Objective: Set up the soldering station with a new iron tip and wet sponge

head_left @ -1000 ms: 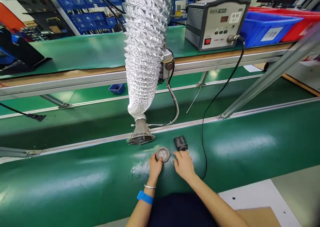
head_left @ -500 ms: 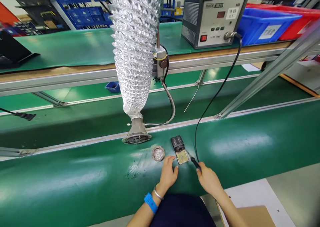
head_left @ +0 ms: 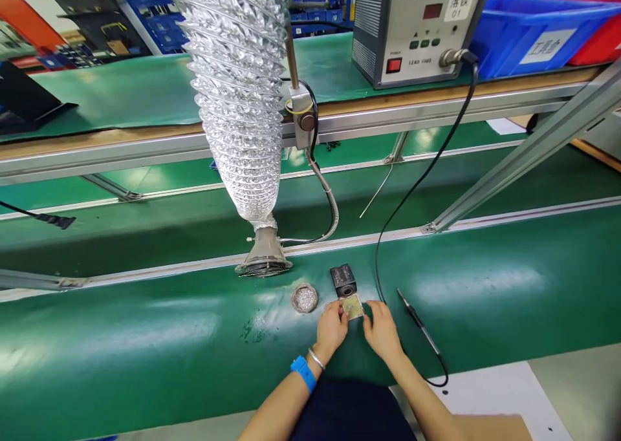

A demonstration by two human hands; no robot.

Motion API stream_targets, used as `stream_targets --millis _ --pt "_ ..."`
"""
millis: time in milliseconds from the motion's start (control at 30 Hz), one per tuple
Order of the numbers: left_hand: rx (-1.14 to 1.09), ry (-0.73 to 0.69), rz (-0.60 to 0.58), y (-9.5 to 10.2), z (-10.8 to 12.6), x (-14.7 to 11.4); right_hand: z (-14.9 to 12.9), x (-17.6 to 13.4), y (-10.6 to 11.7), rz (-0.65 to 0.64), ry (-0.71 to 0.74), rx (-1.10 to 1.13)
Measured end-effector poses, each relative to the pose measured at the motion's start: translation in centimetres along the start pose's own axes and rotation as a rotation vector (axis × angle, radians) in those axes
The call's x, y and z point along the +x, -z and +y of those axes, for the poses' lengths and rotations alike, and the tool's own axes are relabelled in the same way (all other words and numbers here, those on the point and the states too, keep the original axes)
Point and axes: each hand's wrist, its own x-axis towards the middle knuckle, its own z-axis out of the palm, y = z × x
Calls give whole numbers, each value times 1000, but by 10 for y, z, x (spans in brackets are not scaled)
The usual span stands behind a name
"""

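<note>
L hand [head_left: 332, 330] & R hand [head_left: 382, 332] flank yellow pad [head_left: 353, 306], near side of blk stand [head_left: 343, 279] on bench [head_left: 160, 357]; fingers bent, grip can't tell. Best: even pressure both sides, R elbow clear of soldering iron [head_left: 418, 320].

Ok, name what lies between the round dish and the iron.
Between dish and iron, the head view shows the left hand, yellow pad, right hand and part of the black cable.
</note>
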Motion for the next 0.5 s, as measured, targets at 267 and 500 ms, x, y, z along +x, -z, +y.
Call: stream_targets --millis 267,500 --pt "71 110 17 -3 14 0 -9 2 -36 -68 -139 122" --pt "37 138 38 -8 13 10 -1 0 -36 -59 -111 246"
